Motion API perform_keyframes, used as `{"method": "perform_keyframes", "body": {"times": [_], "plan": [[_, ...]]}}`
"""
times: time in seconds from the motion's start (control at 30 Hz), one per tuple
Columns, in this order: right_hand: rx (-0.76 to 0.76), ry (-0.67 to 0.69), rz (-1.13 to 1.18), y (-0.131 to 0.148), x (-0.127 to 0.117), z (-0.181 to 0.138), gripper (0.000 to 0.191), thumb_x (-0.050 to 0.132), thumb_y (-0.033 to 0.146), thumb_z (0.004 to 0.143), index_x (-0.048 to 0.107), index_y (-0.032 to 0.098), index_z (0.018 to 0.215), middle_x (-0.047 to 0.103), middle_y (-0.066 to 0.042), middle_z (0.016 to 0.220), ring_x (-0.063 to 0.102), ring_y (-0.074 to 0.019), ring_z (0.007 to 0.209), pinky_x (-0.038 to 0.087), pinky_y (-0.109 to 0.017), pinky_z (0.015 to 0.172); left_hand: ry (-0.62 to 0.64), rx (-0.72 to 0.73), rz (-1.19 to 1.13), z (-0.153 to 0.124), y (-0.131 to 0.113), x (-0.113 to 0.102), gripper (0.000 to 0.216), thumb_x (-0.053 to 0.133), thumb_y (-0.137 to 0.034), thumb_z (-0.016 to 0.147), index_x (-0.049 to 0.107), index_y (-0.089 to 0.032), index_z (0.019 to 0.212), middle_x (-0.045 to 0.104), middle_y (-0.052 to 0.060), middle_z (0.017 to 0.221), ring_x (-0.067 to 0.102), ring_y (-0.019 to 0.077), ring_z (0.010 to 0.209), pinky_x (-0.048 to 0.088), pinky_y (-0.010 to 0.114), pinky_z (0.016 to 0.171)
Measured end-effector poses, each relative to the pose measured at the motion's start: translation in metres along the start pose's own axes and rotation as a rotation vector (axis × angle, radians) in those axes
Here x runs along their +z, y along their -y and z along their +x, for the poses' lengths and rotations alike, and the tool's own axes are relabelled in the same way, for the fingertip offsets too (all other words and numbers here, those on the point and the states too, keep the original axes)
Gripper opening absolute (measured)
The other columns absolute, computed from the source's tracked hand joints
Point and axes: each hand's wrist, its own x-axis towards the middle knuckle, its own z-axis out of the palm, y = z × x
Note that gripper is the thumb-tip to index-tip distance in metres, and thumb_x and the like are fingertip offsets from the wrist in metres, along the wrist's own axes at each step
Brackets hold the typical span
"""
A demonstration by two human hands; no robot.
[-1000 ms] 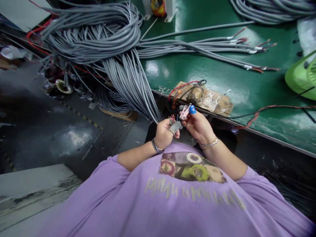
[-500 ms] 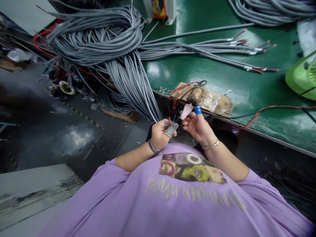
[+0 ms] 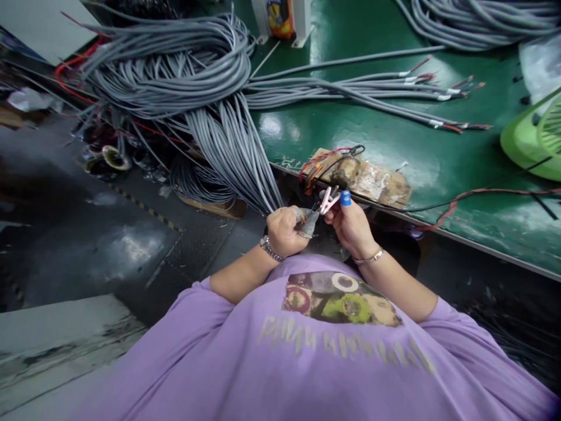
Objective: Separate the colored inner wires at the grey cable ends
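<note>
My left hand [image 3: 284, 231], with grey wrapping on its thumb and forefinger, is closed around a grey cable end. Thin coloured wires [image 3: 312, 211] poke out between the wrapped fingers, toward the right hand. Just beside it, my right hand [image 3: 350, 225] is closed on a small pink forked tool that looks like a clip [image 3: 328, 200]. A blue cover [image 3: 346, 197] sits on the right thumb. The tool's far tip is close to the wires; I cannot tell if it touches them. Both hands are in front of the purple shirt, near the bench edge.
A thick bundle of grey cables [image 3: 175, 76] hangs over the left side of the green bench [image 3: 394, 140]. Stripped cable ends [image 3: 438, 88] lie across it. A wooden block [image 3: 377, 181] with red and black leads sits at the edge. A green fan-like object [image 3: 530, 140] stands right.
My left hand has turned so its back faces up, with its fingers closed around the wires. My right hand has closed, and the pink tool has turned to show its forked shape.
</note>
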Motion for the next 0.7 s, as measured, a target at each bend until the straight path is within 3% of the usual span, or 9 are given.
{"method": "perform_keyframes", "body": {"times": [0.07, 0.2, 0.33, 0.43, 0.6, 0.7], "plan": [[-0.014, 0.003, 0.013, -0.003, -0.001, 0.002, 0.052, 0.070, 0.073, 0.072, 0.063, 0.021, 0.073, 0.056, 0.002, 0.063, 0.044, -0.0085, 0.053, 0.037, -0.024, 0.050, -0.001, 0.027, 0.022, 0.000, 0.001, 0.001, 0.023, 0.078, -0.025, 0.066, 0.058, -0.022, 0.056, 0.052, 0.001, 0.056, 0.055, 0.0162, 0.060, 0.045, 0.030, 0.069], [0.126, 0.045, 0.117, -0.001, 0.004, 0.007, 0.059, 0.072, 0.077, 0.064, 0.064, 0.019, 0.073, 0.059, 0.002, 0.063, 0.040, -0.0068, 0.050, 0.035, -0.022, 0.047, -0.019, 0.157, 0.064, -0.001, 0.003, 0.004, 0.032, 0.075, -0.031, 0.071, 0.050, -0.022, 0.053, 0.050, 0.000, 0.054, 0.054, 0.0150, 0.057, 0.044, 0.029, 0.065], [0.216, 0.021, 0.192, 0.004, 0.009, 0.011, 0.058, 0.076, 0.074, 0.063, 0.066, 0.018, 0.076, 0.064, 0.002, 0.066, 0.039, -0.0058, 0.049, 0.036, -0.021, 0.046, -0.125, 0.446, 0.200, 0.000, 0.010, 0.009, 0.030, 0.066, -0.034, 0.079, 0.047, -0.022, 0.057, 0.050, -0.001, 0.052, 0.051, 0.0132, 0.051, 0.041, 0.028, 0.057], [0.206, -0.016, 0.235, 0.003, 0.012, 0.012, 0.053, 0.078, 0.069, 0.065, 0.064, 0.018, 0.070, 0.059, 0.004, 0.061, 0.039, -0.0055, 0.049, 0.037, -0.021, 0.048, -0.176, 0.614, 0.283, -0.001, 0.013, 0.012, 0.025, 0.061, -0.029, 0.082, 0.048, -0.022, 0.063, 0.052, -0.001, 0.053, 0.051, 0.0127, 0.049, 0.041, 0.027, 0.054], [0.153, -0.043, 0.224, 0.000, 0.014, 0.012, 0.052, 0.076, 0.069, 0.067, 0.061, 0.019, 0.068, 0.060, 0.004, 0.061, 0.043, -0.0064, 0.051, 0.037, -0.022, 0.050, -0.152, 0.663, 0.294, -0.004, 0.012, 0.013, 0.023, 0.058, -0.027, 0.084, 0.048, -0.022, 0.065, 0.056, 0.000, 0.055, 0.055, 0.0129, 0.050, 0.043, 0.027, 0.055], [0.165, -0.021, 0.203, -0.002, 0.012, 0.010, 0.057, 0.068, 0.077, 0.069, 0.062, 0.021, 0.074, 0.064, 0.002, 0.067, 0.048, -0.0086, 0.054, 0.039, -0.023, 0.052, -0.126, 0.588, 0.296, -0.005, 0.011, 0.011, 0.028, 0.059, -0.033, 0.084, 0.047, -0.022, 0.061, 0.054, -0.001, 0.052, 0.053, 0.0123, 0.049, 0.042, 0.027, 0.054]]}}
